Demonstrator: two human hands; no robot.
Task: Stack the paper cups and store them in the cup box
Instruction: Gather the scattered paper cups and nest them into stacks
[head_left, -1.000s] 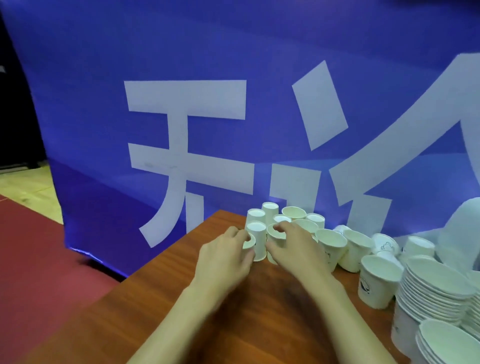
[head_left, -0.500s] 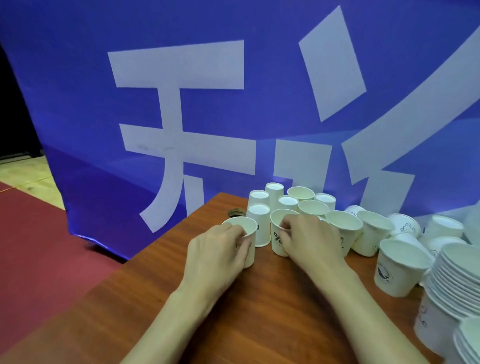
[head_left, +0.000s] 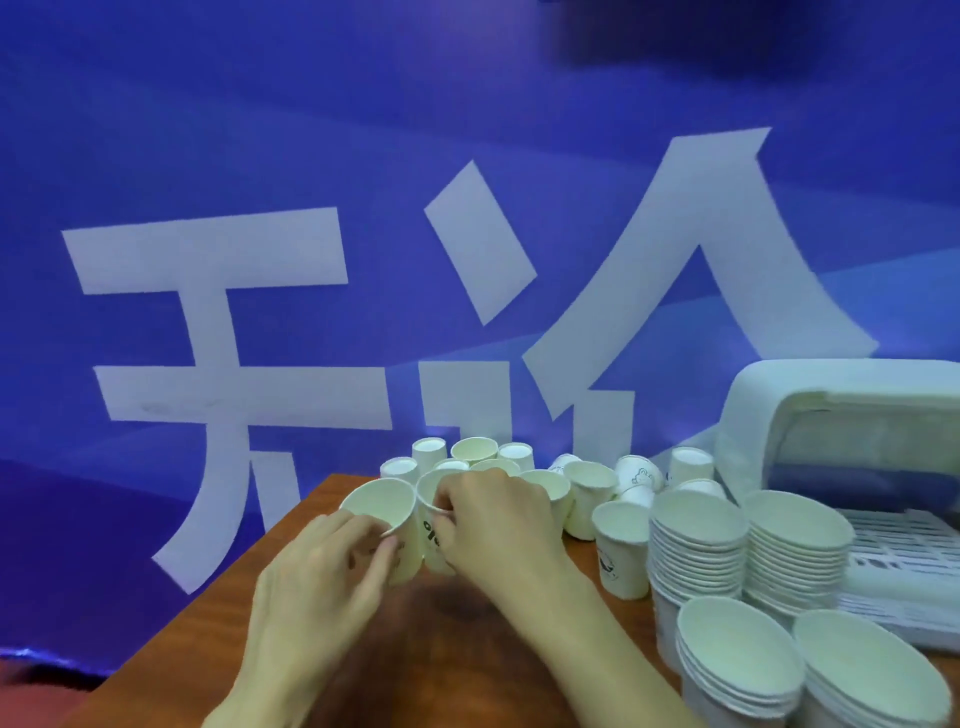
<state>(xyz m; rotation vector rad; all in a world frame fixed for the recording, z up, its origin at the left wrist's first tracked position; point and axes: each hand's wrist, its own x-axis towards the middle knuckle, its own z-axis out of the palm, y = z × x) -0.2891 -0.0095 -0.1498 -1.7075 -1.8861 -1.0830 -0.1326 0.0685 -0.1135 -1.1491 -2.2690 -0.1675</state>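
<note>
While both grips are occupied: paper cup (head_left: 376, 503), tilted with its mouth leaning left, pinched at the rim by the left grip (head_left: 322, 582). Printed cup (head_left: 425, 525), upright, touching it on the right, clasped by the right grip (head_left: 493, 525). Nesting probably means carrying one rightward over the other. Cup box (head_left: 779, 395): far right of the surface (head_left: 457, 613).

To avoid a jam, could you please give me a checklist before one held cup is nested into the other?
1. Left hand grips the tilted cup: ok.
2. Right hand grips the printed cup: ok.
3. Both mouths face up: ok, though one is tilted.
4. Printed cup empty inside: cannot tell, fingers cover it.
5. Cup box opening in view: ok.
</note>
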